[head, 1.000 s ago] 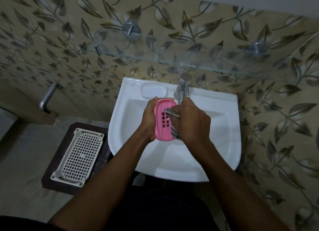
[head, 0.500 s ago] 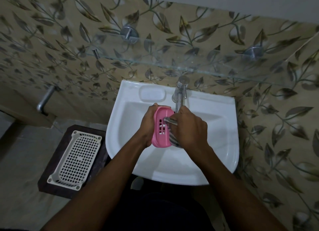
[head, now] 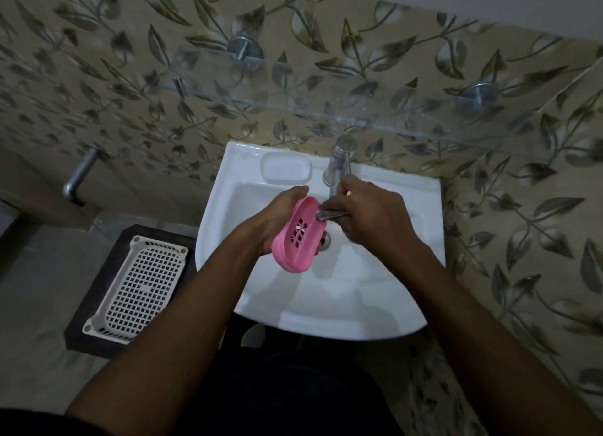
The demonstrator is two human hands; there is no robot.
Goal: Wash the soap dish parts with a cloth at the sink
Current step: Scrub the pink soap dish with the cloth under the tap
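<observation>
A pink slotted soap dish part (head: 298, 236) is tilted over the white sink (head: 368, 292), held from the left by my left hand (head: 280, 212). My right hand (head: 372, 217) grips a grey striped cloth (head: 328, 214) and presses it against the dish's upper right rim, just below the chrome tap (head: 339, 165). Most of the cloth is hidden under my right hand. Whether water is running cannot be made out.
A moulded soap recess (head: 285, 169) sits at the sink's back left. A glass shelf (head: 326, 109) juts out from the leaf-patterned wall above the tap. On the floor to the left, a white perforated tray (head: 137, 282) lies on a dark stool (head: 88, 321). A metal handle (head: 80, 178) sticks out at left.
The pink dish has tilted so more of its slotted face shows. My right hand has shifted the cloth from the dish's middle up to its upper right edge.
</observation>
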